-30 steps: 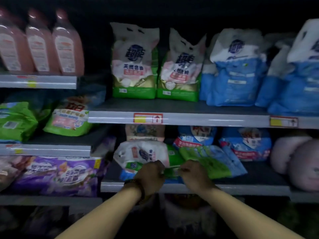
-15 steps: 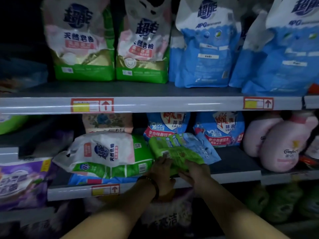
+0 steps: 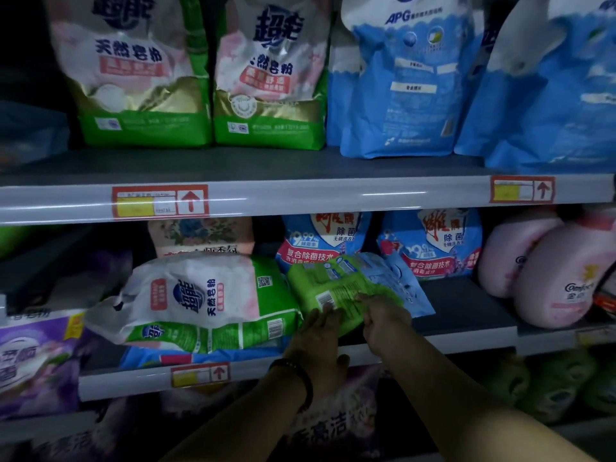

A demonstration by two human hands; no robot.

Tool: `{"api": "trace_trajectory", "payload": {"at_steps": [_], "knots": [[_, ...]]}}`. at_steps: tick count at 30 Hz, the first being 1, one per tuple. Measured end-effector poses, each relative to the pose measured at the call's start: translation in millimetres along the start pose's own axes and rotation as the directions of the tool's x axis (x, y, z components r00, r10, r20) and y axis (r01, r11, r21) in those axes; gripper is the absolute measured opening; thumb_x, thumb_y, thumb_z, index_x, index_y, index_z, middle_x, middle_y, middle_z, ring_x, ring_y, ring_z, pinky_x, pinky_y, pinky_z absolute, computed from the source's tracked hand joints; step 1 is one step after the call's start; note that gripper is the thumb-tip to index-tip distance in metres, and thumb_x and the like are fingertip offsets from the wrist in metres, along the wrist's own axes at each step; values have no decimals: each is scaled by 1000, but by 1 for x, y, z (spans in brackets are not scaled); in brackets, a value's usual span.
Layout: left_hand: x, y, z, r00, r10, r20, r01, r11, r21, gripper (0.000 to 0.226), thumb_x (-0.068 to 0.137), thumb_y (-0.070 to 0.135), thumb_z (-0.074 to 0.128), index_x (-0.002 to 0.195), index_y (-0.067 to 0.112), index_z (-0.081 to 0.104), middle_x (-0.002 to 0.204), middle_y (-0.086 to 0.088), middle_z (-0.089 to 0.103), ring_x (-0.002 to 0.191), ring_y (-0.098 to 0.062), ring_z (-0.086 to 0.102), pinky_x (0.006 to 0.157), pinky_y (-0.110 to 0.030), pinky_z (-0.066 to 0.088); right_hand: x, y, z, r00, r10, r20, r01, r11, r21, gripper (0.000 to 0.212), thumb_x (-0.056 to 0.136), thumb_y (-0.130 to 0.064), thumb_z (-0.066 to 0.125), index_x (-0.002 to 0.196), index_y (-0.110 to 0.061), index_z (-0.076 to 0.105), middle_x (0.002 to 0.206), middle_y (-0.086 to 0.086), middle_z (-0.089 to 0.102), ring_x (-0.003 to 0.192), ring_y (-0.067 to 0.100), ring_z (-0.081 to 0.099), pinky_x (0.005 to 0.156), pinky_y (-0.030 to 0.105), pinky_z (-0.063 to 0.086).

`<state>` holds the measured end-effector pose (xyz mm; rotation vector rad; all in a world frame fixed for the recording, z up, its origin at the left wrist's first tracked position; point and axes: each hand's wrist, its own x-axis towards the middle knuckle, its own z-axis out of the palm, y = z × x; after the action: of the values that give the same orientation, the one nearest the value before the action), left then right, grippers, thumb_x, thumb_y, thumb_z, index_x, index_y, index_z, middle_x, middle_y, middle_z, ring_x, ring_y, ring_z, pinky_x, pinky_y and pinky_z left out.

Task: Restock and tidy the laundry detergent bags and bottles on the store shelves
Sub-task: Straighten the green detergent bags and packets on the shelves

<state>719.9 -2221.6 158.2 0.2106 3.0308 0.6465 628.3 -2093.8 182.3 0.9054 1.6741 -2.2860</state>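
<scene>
The fingers of my right hand curl and pinch the crinkly, glossy green bag beside its barcode; those of my left hand lie straight against its near edge. It lies flat, just right of the puffy white bag printed 天然皂粉.

The two top-left bags are white and pink with a gold band, green base and dark blue lettering. The APG bags are blue under white tops. The tags are red-framed, yellow and white, with red arrows. The flat bag is white, pink and green; the small bag bright green with a barcode. The bottles are pink. The shelves are grey.
</scene>
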Motion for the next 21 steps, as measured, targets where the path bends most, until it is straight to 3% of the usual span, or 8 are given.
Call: {"api": "trace_trajectory", "payload": {"at_steps": [4,7,9,11,13,15,17,21], "knots": [[-8,-7,-12,972,39,-231,-102,958,-267,65,96,35,67,155,27,42,156,2,47,143,-21,47,115,-25,39,-17,-18,-13,997,-77,31,76,996,37,15,87,-9,83,91,-1,71,60,9,55,47,19,46,50,27,45],[-20,-2,-32,963,5,-271,-115,914,-388,64,86,63,63,142,35,53,137,7,49,126,-10,52,106,-27,46,-36,-34,-36,992,-116,55,113,992,61,25,96,-11,75,76,-9,60,50,5,49,35,14,41,39,22,37],[-29,4,-46,959,-103,-265,-81,794,-602,59,79,75,62,126,39,62,130,5,55,122,-10,57,103,-28,47,-51,-41,-53,988,-134,80,129,990,62,23,95,-11,75,79,-12,59,40,-1,45,28,10,37,37,20,34],[-38,6,-57,948,-234,-215,-25,620,-785,47,82,72,66,115,38,66,129,2,61,119,-13,61,97,-26,48,-68,-46,-70,981,-158,115,152,987,58,17,94,-13,76,86,-13,61,42,-2,44,30,9,36,42,24,33],[-49,2,-64,938,-306,-160,62,606,-793,62,77,79,65,120,34,64,133,5,59,121,-16,60,100,-28,47,-86,-48,-89,965,-186,183,179,982,55,13,93,-16,79,96,-14,66,49,-1,47,34,9,37,48,26,34],[-67,3,-69,942,-320,-103,141,654,-743,79,69,83,61,128,31,61,137,5,56,126,-19,56,108,-34,44,-107,-52,-106,947,-205,246,209,978,11,16,94,-19,78,86,-13,65,49,-2,45,34,8,34,41,19,30],[-85,6,-73,942,-323,-92,164,681,-713,93,63,88,58,130,24,62,136,3,61,127,-20,57,111,-37,43,-130,-54,-116,931,-227,285,254,965,-61,26,96,-21,75,77,-14,60,45,-3,39,30,7,28,33,15,21],[-119,11,-84,951,-305,-46,170,643,-747,121,49,105,56,139,25,62,141,6,64,129,-19,59,112,-40,44,-177,-60,-123,882,-158,444,250,955,-159,23,95,-26,73,84,-7,66,38,-2,33,26,8,24,31,14,18]]}}
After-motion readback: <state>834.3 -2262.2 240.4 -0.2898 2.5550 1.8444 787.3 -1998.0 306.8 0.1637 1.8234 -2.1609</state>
